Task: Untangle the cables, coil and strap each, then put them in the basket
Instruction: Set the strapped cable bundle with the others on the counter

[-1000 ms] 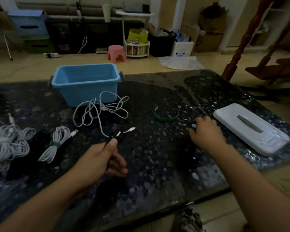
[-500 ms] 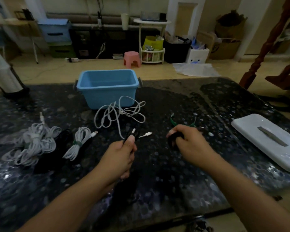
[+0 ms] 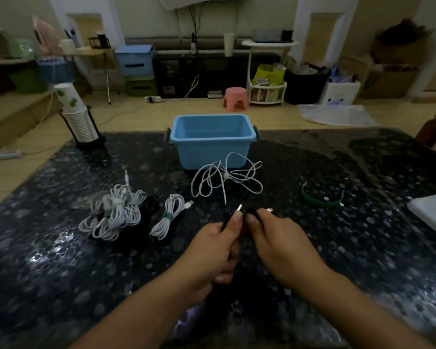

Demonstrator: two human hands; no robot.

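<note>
Both hands now meet at frame centre.
Left hand (image 3: 213, 244) and right hand (image 3: 278, 241) each pinch the black cable (image 3: 227, 221); no writing legible.

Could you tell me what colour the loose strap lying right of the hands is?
Green; the strap shows clearly in the head view.

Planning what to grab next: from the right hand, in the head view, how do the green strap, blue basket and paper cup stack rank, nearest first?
From the right hand:
1. Green strap, on the table to its right.
2. Blue basket, straight ahead at the table's far edge.
3. Paper cup stack, far left corner.
</note>
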